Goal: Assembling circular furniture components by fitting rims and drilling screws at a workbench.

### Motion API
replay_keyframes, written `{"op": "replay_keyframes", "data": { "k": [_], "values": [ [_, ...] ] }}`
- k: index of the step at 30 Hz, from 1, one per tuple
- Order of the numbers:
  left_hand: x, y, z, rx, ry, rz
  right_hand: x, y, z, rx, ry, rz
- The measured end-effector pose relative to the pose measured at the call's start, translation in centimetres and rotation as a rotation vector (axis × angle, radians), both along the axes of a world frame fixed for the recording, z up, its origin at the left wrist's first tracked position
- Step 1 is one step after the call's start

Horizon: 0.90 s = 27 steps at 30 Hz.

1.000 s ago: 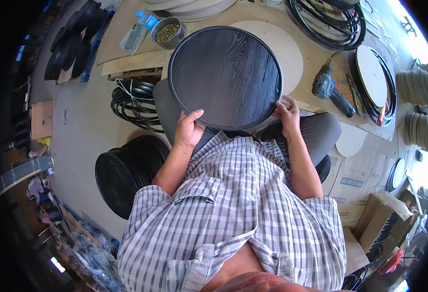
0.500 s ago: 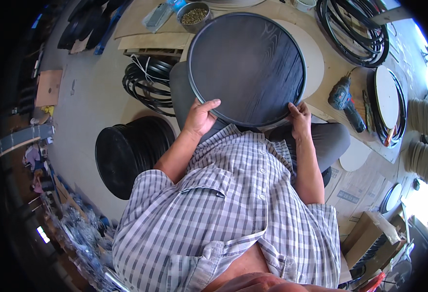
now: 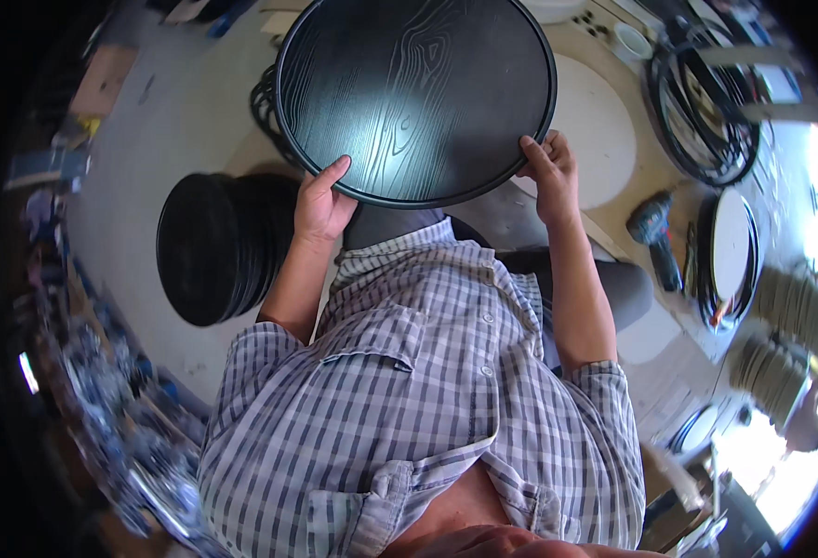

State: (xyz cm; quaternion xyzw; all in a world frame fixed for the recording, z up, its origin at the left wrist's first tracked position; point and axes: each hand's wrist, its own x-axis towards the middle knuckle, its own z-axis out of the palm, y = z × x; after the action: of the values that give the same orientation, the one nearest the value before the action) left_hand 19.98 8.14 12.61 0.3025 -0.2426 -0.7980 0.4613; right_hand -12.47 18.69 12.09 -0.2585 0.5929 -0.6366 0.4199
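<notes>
A round black tray-like panel [image 3: 418, 102] with wood-grain marks and a raised black rim is held up in front of me, its far edge cut off by the top of the picture. My left hand [image 3: 325, 202] grips its near left rim, thumb on top and fingers mostly hidden underneath. At the near right rim my right hand [image 3: 551, 177] pinches the edge, thumb pressed on the upper side. Light glares off the lower left of the grained face.
Left of my legs stands a stack of round black discs [image 3: 199, 249]. On the right-hand worktable lie a cordless drill [image 3: 658, 240], a coil of black edging [image 3: 706, 116], a pale disc [image 3: 731, 244] and a larger pale round board [image 3: 595, 135]. Stacked pale rings [image 3: 785, 312] sit further right.
Both hands have lifted the round panel up and to the left, nearer to me. Its grain now shows clearly under a glare. My view has turned slightly.
</notes>
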Motion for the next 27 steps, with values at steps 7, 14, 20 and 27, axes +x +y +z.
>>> {"op": "replay_keyframes", "data": {
  "k": [7, 14, 20, 27],
  "values": [
    [7.4, 3.3, 1.0, -0.032, 0.071, 0.346, 5.2, -6.4, 2.1, 0.002, 0.078, 0.395],
    [14.9, 6.1, 1.0, -0.082, 0.064, 0.652, 9.0, -7.6, 2.3, -0.045, -0.072, 0.790],
    [23.9, 6.0, 3.1, -0.029, 0.059, 0.951, 6.7, -6.7, -1.6, 0.070, -0.095, 0.725],
    [30.4, 6.4, 3.5, 0.065, -0.034, 1.281, 4.0, -4.5, -5.1, 0.131, -0.207, 0.603]
  ]
}}
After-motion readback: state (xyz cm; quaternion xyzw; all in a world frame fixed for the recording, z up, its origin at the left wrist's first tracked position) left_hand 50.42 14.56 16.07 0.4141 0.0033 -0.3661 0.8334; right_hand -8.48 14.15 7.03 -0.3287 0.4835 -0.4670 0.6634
